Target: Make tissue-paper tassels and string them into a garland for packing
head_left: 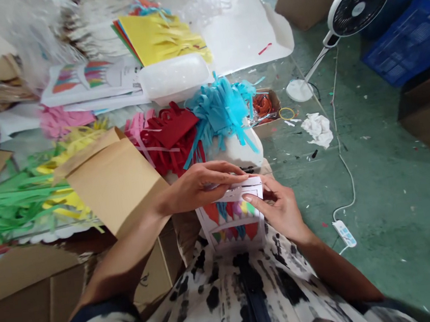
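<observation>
A white packet (233, 231) printed with rows of colourful tassels rests against my lap, its top edge facing away from me. My left hand (206, 185) lies across that top edge, fingers together and pressed on it from the left. On the right side, my right hand (279, 205) grips the packet's upper corner, with the thumb on its front and the fingers behind. Beyond my hands lie a light blue tassel bundle (224, 106) and a dark red one (173, 129). A brown paper envelope (114, 176) sits left of my left hand.
Green strips (12, 203), yellow sheets (159, 36) and a clear plastic box (175, 75) lie on the left and ahead. At the right are a fan (360, 7), a blue crate (409, 38) and a power strip (344, 233) on the green floor.
</observation>
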`<act>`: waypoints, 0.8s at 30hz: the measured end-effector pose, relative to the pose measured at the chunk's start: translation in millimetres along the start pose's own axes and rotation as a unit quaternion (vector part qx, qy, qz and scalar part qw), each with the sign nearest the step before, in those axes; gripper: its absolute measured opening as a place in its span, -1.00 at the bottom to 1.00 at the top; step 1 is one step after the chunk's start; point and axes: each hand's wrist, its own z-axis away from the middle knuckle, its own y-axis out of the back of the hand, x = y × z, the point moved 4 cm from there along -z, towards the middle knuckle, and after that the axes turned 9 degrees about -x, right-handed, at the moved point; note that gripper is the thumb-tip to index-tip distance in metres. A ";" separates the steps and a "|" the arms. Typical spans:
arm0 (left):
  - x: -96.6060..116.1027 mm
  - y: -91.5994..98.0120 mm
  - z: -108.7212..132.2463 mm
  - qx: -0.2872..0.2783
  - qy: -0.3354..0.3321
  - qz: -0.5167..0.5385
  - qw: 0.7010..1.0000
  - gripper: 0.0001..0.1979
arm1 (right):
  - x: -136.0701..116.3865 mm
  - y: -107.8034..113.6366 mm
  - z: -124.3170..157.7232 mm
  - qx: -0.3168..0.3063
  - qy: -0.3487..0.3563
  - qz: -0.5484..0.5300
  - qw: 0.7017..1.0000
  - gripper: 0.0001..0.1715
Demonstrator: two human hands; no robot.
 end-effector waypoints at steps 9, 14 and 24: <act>2.9 9.9 -6.4 0.001 0.041 0.003 0.999 -0.77 | -0.6 -0.6 -0.1 -0.017 0.019 0.048 0.998 -0.40; 2.9 9.7 -8.4 0.015 0.036 -0.018 0.999 -0.78 | 1.6 -0.2 -1.0 -0.015 0.019 0.046 0.999 -0.39; 5.9 9.5 -0.6 0.005 0.053 -0.067 0.996 -0.77 | 3.6 -1.0 -2.5 -0.041 0.034 0.056 0.997 -0.38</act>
